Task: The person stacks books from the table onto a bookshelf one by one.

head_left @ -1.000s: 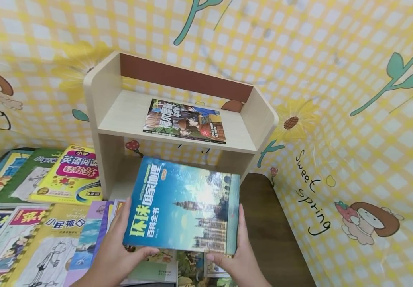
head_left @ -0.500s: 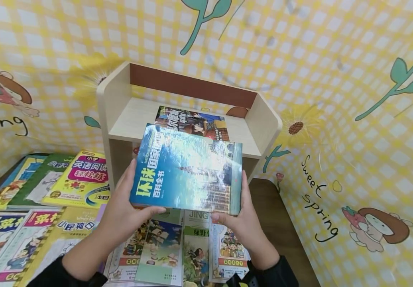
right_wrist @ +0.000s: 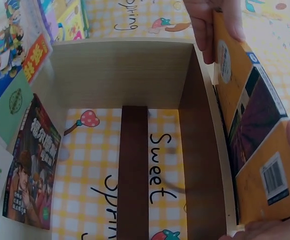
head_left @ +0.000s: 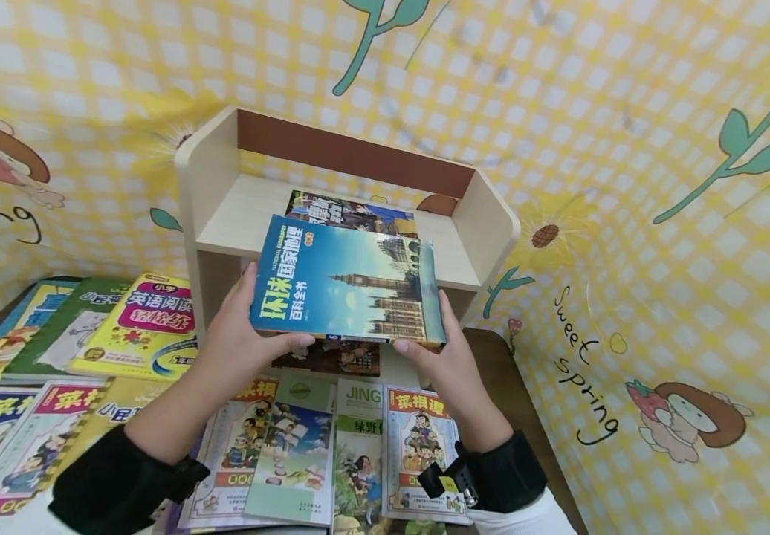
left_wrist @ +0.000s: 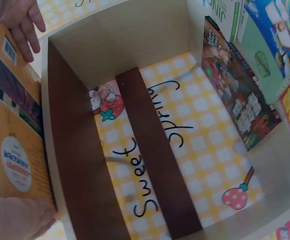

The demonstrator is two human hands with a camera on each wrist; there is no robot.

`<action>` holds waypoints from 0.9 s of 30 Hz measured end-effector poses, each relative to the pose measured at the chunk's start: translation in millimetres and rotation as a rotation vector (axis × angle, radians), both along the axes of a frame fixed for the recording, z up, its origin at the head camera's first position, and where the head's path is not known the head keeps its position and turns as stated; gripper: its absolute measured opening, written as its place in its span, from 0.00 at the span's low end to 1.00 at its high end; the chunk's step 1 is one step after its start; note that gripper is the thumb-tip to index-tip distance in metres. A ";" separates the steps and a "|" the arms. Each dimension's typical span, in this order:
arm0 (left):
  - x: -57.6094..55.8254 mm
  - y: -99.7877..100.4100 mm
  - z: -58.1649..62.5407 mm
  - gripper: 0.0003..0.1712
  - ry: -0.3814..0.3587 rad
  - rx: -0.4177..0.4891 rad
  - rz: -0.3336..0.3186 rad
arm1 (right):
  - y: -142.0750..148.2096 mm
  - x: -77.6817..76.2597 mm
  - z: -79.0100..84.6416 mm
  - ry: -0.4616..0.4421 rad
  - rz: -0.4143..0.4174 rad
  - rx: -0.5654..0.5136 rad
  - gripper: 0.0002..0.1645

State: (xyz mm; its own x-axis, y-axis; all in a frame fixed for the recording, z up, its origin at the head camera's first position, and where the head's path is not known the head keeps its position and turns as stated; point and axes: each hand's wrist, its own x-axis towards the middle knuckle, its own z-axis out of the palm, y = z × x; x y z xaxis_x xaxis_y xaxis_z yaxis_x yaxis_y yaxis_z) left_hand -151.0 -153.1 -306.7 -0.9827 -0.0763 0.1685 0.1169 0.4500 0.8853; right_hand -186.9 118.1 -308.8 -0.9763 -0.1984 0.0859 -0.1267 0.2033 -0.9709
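Both hands hold a thick blue book (head_left: 345, 282) with a clock tower on its cover, in the head view. My left hand (head_left: 234, 334) grips its left end, thumb along the near edge. My right hand (head_left: 448, 368) grips the right end the same way. The book is tilted at the front of the upper shelf (head_left: 238, 215) of a small wooden bookcase, overlapping a comic-style book (head_left: 392, 218) lying there. In both wrist views the orange back cover (left_wrist: 15, 145) shows close to the bookcase's top board (right_wrist: 212, 150).
A dark-covered book (head_left: 338, 358) lies in the lower compartment. Several booklets (head_left: 358, 446) cover the table in front, and more books (head_left: 137, 319) lie at the left. A checked cloth (head_left: 626, 186) hangs behind and at the right.
Both hands have lifted the blue book from in front of the lower compartment up to the upper shelf's front. It now overlaps the comic-style book, and the lower compartment's dark-covered book shows.
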 end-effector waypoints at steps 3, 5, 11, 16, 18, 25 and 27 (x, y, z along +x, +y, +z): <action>-5.7 -0.2 10.1 0.71 0.031 -0.040 0.024 | -3.2 -4.2 6.0 0.006 -0.023 0.024 0.58; -9.3 0.2 16.1 0.70 0.053 -0.063 0.035 | -5.5 -7.3 9.4 0.015 -0.045 0.032 0.57; -15.7 1.1 24.2 0.64 0.061 -0.099 -0.002 | -11.4 -15.1 12.8 0.016 -0.134 0.096 0.58; -17.4 -0.8 22.6 0.59 0.051 -0.149 -0.008 | -13.0 -18.6 10.1 0.004 -0.151 0.209 0.58; -19.8 -1.2 24.7 0.57 0.064 -0.171 -0.011 | -13.5 -21.3 11.5 0.012 -0.149 0.240 0.58; -34.1 -3.2 38.2 0.51 0.094 -0.218 -0.029 | -16.8 -34.7 24.9 0.015 -0.134 0.301 0.58; -38.3 -3.1 40.0 0.52 0.062 -0.233 -0.023 | -17.1 -38.4 28.3 0.022 -0.131 0.339 0.58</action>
State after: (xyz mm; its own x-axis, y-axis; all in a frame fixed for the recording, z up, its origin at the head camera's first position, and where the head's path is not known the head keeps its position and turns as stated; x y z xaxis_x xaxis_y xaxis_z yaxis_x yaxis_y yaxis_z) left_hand -189.3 -156.2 -266.8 -0.9709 -0.0063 0.2395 0.1805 0.6379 0.7486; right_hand -225.3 101.0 -280.5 -0.9940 -0.0922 0.0584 -0.0986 0.5291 -0.8428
